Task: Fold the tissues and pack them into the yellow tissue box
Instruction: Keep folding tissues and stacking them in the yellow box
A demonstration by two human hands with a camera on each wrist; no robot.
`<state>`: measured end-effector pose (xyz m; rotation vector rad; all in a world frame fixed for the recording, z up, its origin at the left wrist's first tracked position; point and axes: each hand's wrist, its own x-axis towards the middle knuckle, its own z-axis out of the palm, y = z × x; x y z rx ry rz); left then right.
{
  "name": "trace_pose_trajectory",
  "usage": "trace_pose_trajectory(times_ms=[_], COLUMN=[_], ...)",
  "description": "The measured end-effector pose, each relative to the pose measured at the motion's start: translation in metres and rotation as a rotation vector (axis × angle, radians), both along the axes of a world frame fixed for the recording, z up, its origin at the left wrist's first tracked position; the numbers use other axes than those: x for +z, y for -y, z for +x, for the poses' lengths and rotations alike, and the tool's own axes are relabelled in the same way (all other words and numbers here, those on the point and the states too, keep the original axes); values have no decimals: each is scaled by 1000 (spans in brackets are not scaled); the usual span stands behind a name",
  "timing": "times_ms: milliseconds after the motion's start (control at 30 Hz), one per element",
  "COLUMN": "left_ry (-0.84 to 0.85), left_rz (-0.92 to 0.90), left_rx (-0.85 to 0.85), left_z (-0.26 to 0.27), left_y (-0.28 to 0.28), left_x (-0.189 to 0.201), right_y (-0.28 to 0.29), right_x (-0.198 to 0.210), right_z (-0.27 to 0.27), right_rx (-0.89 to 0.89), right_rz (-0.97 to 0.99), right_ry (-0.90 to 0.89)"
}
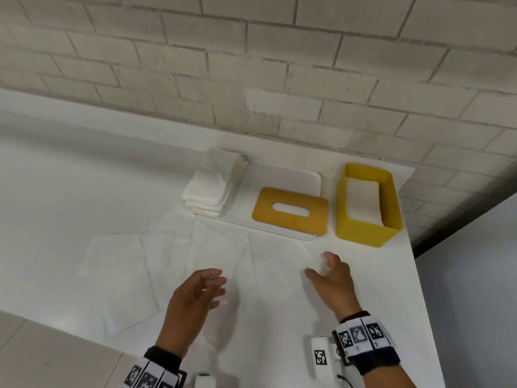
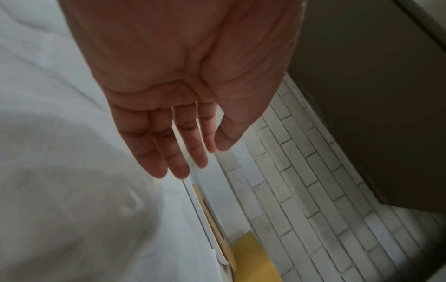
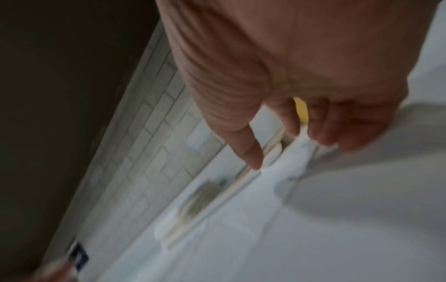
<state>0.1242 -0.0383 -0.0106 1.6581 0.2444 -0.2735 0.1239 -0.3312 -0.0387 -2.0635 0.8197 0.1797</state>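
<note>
Several unfolded white tissues (image 1: 212,256) lie spread flat across the white table in the head view. My left hand (image 1: 201,289) hovers over them with relaxed, straight fingers (image 2: 178,152) and holds nothing. My right hand (image 1: 327,271) hangs open above the tissues further right, its fingers (image 3: 323,131) loosely bent and empty. The open yellow tissue box (image 1: 366,204) stands at the back right with white tissue inside. Its wooden slotted lid (image 1: 289,211) lies on a white tray (image 1: 282,175). A stack of folded tissues (image 1: 212,183) sits at the tray's left end.
A pale brick wall (image 1: 279,79) runs right behind the tray and box. The table's right edge (image 1: 416,275) falls away just beyond the right hand. The right wrist view is blurred. Tagged wristbands (image 1: 361,338) sit on both wrists.
</note>
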Motion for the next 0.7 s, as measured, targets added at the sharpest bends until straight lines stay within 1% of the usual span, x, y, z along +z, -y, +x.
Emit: trace_pose_trajectory(times_ms=[67, 100, 167, 200, 233, 267, 367, 433, 500, 600, 667, 700], left_ry=[27, 37, 51, 63, 77, 96, 159, 184, 186, 199, 220, 218], left_rz=[21, 27, 41, 50, 64, 75, 99, 88, 42, -114, -176, -199], left_rx=[-24, -27, -28, -32, -36, -43, -63, -71, -94, -214, -326, -378], left_z=[-2, -2, -2, -2, -2, -1, 3, 8, 11, 17, 20, 21], left_y=[-5, -7, -13, -15, -19, -22, -35, -43, -50, -58, -60, -60], left_x=[2, 3, 6, 8, 10, 13, 21, 27, 37, 54, 62, 64], right_y=[-12, -15, -21, -22, -25, -26, -33, -43, -58, -86, -110, -123], right_x=[-7, -8, -9, -9, -8, -6, 16, 46, 84, 133, 147, 149], right_z=[6, 11, 17, 18, 17, 15, 3, -3, -6, -5, -3, 0], right_rx=[61, 83, 111, 112, 98, 74, -20, -34, 12, 153, 223, 251], right_rz=[-199, -247, -260, -244, -212, -171, 10, 159, 319, 560, 608, 592], right_ry=[-59, -94, -150, -143, -103, -27, 299, 501, 630, 690, 690, 683])
